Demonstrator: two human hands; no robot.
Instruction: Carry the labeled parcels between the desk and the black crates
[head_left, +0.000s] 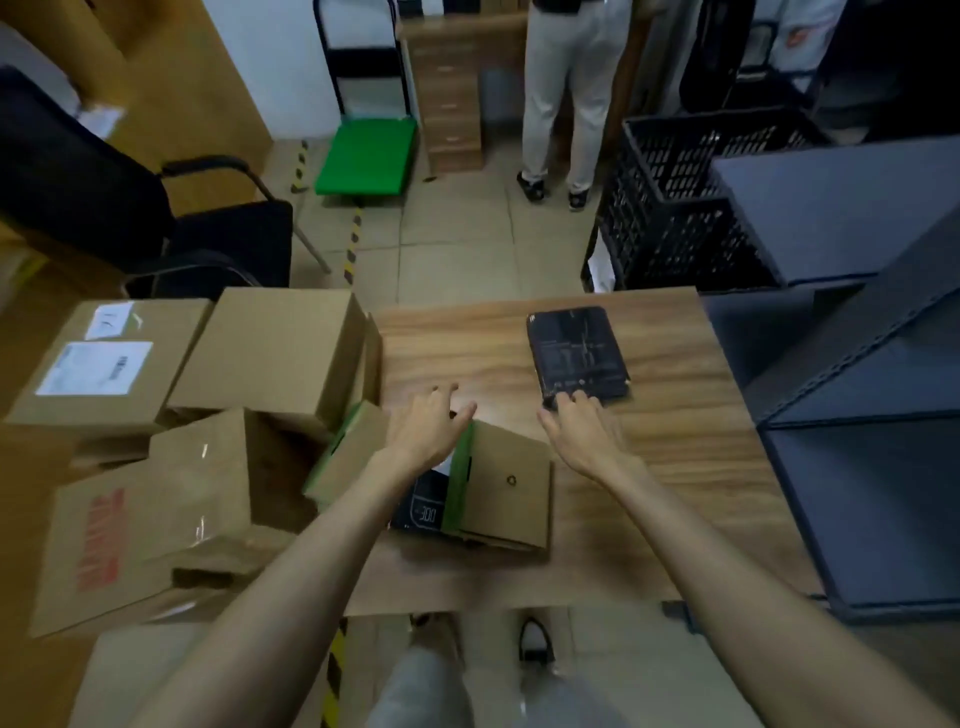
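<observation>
Left hand (434, 423) open, fingers spread above box (501, 486) near surface (675, 441) front edge. Right hand (582, 428) open, fingertips touching tablet (576, 353).

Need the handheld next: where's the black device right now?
The black device lies flat on the desk, right of centre, with the right hand touching its near edge.

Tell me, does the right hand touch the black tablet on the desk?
Touching. In the head view, the right hand has its fingertips on the near edge of the black tablet.
</observation>
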